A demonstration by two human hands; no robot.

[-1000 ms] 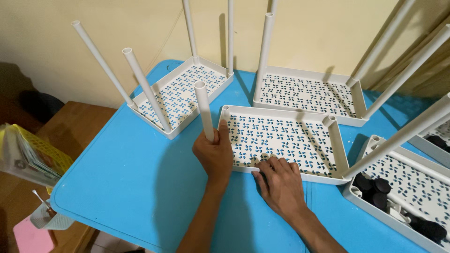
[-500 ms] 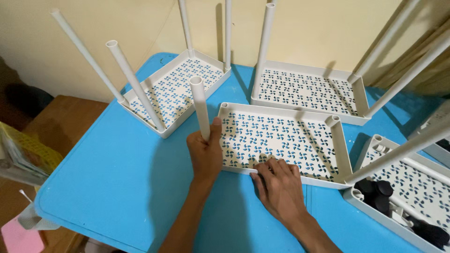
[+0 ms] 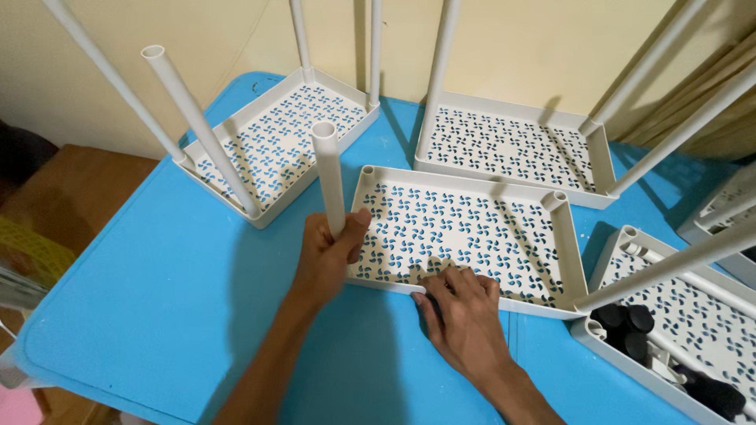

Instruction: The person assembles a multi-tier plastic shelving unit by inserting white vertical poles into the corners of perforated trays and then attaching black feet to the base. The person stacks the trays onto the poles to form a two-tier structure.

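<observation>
A blue bench fills most of the frame under a pale yellow wall. On it lie several white trays with a blue pinwheel pattern: one at upper left with tubes standing from its corners, one at upper centre-right, one at lower right holding black caps, and the middle tray at frame centre. A white tube rises nearly upright at the middle tray's near left corner. The left hand wraps its fingers closed around the tube's lower end; whether the tube's foot sits in the corner socket is probably hidden by the hand. The right hand lies flat, fingers spread and gripping nothing, pressing on the tray's near rim.
</observation>
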